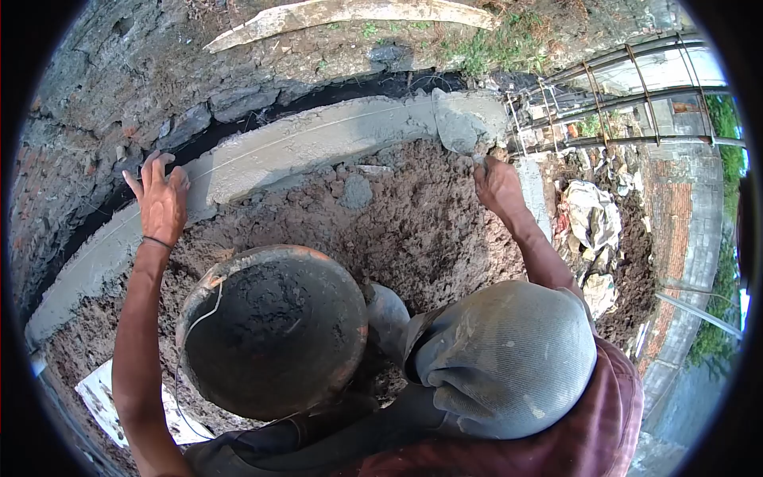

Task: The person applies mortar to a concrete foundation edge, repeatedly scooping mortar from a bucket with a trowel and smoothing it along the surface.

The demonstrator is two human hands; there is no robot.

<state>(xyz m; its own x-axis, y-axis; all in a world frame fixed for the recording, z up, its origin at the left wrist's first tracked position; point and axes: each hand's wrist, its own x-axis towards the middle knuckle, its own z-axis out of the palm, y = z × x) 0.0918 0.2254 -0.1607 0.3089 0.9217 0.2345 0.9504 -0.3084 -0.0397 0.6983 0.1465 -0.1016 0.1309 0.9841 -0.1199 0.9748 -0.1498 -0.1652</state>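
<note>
My left hand (163,195), a dark band at its wrist, is raised over the left part of the curved wet mortar strip (270,155); its fingers are spread and hold nothing. My right hand (499,187) is closed round the handle of a trowel (458,127). The trowel's mortar-coated blade lies against the strip near its right end. Most of the handle is hidden in my fist. Below and between my hands stands a large round basin (274,334) with dark wet mortar inside. A thin string runs along the strip.
Rebar frames (604,95) reach in from the upper right. Crumpled sacks (590,215) lie by a brick wall (679,207). A wooden plank (350,14) lies at the top. Grey ribbed fabric (509,362) bulges at the lower right, beside dark red cloth.
</note>
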